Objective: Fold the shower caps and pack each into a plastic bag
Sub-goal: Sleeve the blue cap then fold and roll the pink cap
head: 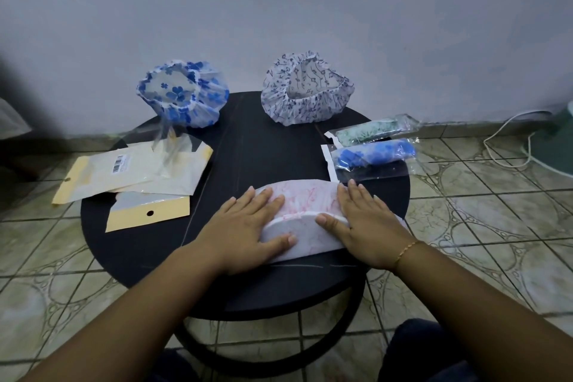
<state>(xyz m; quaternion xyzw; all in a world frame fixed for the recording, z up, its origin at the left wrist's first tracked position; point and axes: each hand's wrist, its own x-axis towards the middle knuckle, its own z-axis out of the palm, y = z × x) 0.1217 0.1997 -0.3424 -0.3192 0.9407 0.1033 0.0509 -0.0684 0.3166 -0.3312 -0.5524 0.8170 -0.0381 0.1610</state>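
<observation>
A pink-patterned white shower cap lies flattened and folded on the near part of the round black table. My left hand presses flat on its left end, my right hand on its right end, fingers spread, thumbs on the near folded layer. A blue-flower cap stands open at the back left. A white cap with small dark print stands open at the back right. Two packed bags lie at the right: one with a green cap, one with a blue cap.
Empty plastic bags with cream card backing lie at the table's left, one nearer with a punched hole. A clear bag leans against the blue-flower cap. Tiled floor surrounds the table; a white cable runs at the right by the wall.
</observation>
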